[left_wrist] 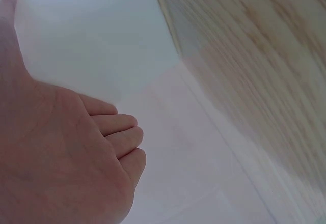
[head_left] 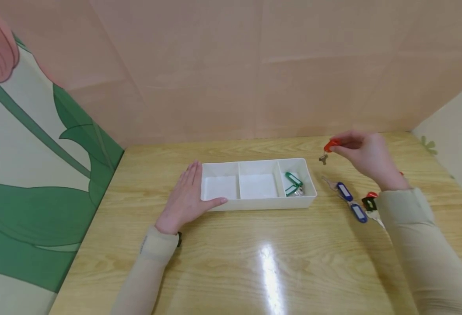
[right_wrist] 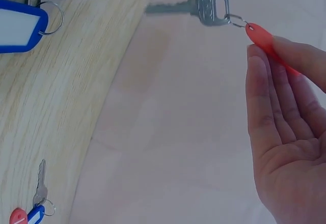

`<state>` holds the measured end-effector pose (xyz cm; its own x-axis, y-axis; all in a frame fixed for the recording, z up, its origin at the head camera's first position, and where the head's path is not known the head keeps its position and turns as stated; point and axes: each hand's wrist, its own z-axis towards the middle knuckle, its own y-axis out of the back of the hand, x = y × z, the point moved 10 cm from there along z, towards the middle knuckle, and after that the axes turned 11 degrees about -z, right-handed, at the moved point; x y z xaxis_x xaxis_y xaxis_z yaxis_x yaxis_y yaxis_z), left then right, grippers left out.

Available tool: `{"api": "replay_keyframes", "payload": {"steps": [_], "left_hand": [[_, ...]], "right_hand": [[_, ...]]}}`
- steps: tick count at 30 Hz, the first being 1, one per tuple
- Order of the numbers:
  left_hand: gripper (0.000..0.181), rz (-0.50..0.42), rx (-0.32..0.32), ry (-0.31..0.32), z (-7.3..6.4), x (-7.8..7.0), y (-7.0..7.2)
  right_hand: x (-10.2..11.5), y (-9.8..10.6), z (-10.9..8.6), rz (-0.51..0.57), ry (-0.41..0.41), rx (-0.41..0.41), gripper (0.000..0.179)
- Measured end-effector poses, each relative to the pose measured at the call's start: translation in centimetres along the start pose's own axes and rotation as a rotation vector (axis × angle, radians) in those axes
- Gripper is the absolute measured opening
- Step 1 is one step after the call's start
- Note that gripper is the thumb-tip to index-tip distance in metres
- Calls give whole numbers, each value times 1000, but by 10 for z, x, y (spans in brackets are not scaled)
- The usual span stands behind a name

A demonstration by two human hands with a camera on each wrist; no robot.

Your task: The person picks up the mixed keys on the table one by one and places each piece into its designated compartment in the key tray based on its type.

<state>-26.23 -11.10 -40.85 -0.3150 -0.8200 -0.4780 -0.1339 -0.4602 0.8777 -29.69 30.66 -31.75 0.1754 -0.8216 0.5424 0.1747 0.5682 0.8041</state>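
Note:
My left hand lies along the left end of a white three-section tray, fingers straight and thumb over its front rim. In the left wrist view the hand's fingers touch the tray's white wall. Up to the right of the tray, my right hand pinches a red key tag between thumb and fingertips. From the tag's ring hangs a silver key, held above the table. Two green key tags with keys lie in the tray's right section; the left and middle sections show bare floors.
Two blue-tagged keys lie on the wooden table right of the tray. Beside them are a black-green tag and a red tag, partly behind my right sleeve. A pinkish wall rises along the table's back edge.

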Motion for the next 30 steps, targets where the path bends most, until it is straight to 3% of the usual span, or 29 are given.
{"api": "replay_keyframes", "payload": {"steps": [21, 30], "left_hand": [[129, 8, 4, 0, -1, -1, -1], [130, 19, 8, 6, -1, 0, -2]], "right_hand": [[2, -1, -2, -25, -22, 5, 29], [14, 4, -4, -5, 18, -34, 26]]}}
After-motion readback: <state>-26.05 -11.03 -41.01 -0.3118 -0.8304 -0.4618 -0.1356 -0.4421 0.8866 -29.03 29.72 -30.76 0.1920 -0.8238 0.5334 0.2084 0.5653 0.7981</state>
